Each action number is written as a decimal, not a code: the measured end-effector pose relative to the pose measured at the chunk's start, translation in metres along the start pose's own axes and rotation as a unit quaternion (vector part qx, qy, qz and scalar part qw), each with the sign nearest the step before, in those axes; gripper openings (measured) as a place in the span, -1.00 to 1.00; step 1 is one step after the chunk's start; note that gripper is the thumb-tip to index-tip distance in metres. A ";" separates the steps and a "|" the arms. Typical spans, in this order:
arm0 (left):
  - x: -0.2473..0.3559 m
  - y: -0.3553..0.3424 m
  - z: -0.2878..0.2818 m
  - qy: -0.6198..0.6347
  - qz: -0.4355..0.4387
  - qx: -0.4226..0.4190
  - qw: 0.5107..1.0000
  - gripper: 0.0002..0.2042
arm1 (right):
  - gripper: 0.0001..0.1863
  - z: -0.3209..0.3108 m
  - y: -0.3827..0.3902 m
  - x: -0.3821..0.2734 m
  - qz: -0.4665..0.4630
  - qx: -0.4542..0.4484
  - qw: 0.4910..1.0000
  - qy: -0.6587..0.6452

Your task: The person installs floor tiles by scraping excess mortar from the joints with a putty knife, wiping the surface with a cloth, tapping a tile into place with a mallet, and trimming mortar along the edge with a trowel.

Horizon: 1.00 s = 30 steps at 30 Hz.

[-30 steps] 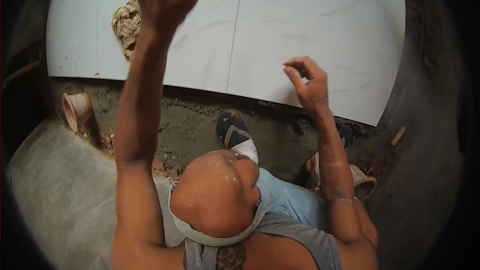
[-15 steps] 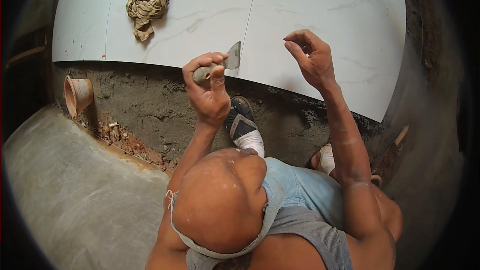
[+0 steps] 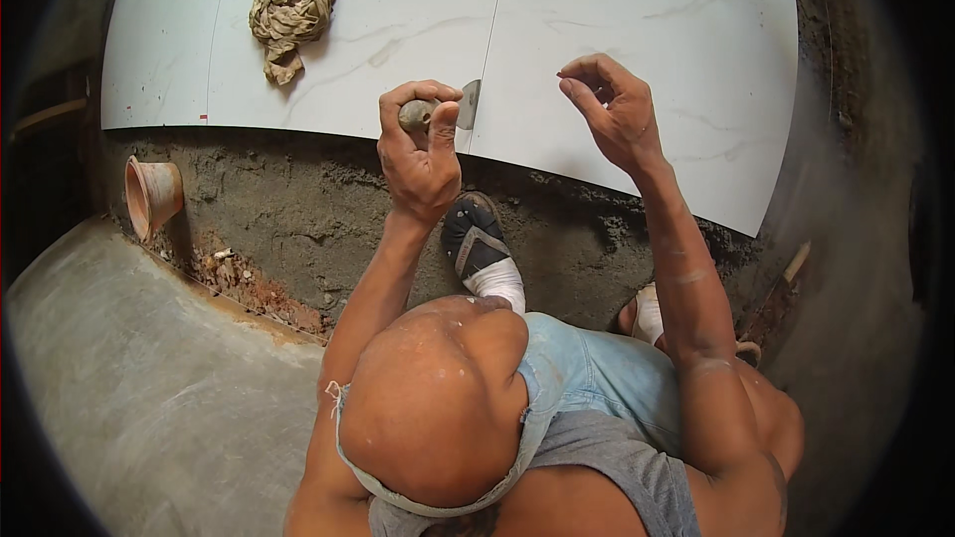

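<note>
A putty knife [image 3: 471,104] with a rounded, dirty handle is gripped in my left hand [image 3: 423,164], fingers wrapped round it. Its blade is by the thin joint between two large white marbled tiles, close to their near edge; I cannot tell whether it touches. Over the right-hand tile [image 3: 647,30], my right hand [image 3: 619,117] is closed in a pinch, thumb against the forefinger. A tiny dark reddish bit shows at those fingertips, too small to name. The left-hand tile [image 3: 398,10] lies beyond my left hand.
A crumpled tan rag [image 3: 296,15] rests on the tiles at the far left. Rough grey mortar [image 3: 269,204] runs along their near edge, where my shod foot [image 3: 473,239] stands. An orange-brown bucket [image 3: 154,194] leans at the left, near rubble [image 3: 239,273] and smooth concrete floor [image 3: 149,388].
My left hand has shifted slightly right and turned the putty knife, so its blade now stands more upright by the joint. My right hand keeps its pinch, almost in place.
</note>
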State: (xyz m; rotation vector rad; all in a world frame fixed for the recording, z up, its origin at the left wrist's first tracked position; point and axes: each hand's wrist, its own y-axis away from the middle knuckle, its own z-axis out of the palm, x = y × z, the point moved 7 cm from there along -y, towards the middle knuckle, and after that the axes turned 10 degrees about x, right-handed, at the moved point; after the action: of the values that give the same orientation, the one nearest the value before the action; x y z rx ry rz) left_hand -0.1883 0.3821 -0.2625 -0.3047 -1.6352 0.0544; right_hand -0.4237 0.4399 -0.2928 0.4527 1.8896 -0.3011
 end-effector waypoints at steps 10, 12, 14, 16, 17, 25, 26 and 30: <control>0.005 0.000 0.014 -0.113 0.039 0.001 0.993 -0.80 | -0.87 0.017 0.002 0.002 -0.008 -0.032 0.999 0.004; 0.005 0.000 0.014 -0.106 0.033 0.011 0.994 -0.80 | -0.88 0.021 0.000 -0.005 -0.012 -0.036 0.999 0.003; 0.005 -0.002 0.021 -0.126 0.051 -0.010 0.991 -0.81 | -0.90 0.015 -0.008 -0.024 -0.061 -0.002 0.998 0.001; 0.005 -0.007 0.025 -0.124 0.068 -0.005 0.990 -0.82 | -0.92 0.009 -0.018 -0.067 -0.143 0.037 0.987 -0.063; 0.011 -0.007 0.022 -0.125 0.085 0.002 0.988 -0.83 | -0.93 0.012 -0.021 -0.100 -0.219 0.038 0.973 -0.064; -0.004 -0.015 -0.004 -0.058 -0.016 -0.004 0.998 -0.83 | -0.93 0.018 -0.039 -0.113 -0.285 -0.034 0.958 0.003; -0.005 -0.016 -0.006 -0.060 -0.014 0.001 0.998 -0.83 | -0.92 0.016 -0.040 -0.098 -0.280 -0.023 0.960 0.024; -0.004 -0.014 -0.009 -0.058 -0.023 0.001 0.998 -0.82 | -0.91 0.028 -0.036 -0.059 -0.233 -0.077 0.964 0.104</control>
State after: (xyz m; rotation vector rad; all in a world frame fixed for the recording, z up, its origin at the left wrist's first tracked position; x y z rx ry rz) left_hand -0.1815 0.3661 -0.2619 -0.2671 -1.7567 0.0400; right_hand -0.3986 0.3861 -0.2480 -0.0775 2.1971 -0.4254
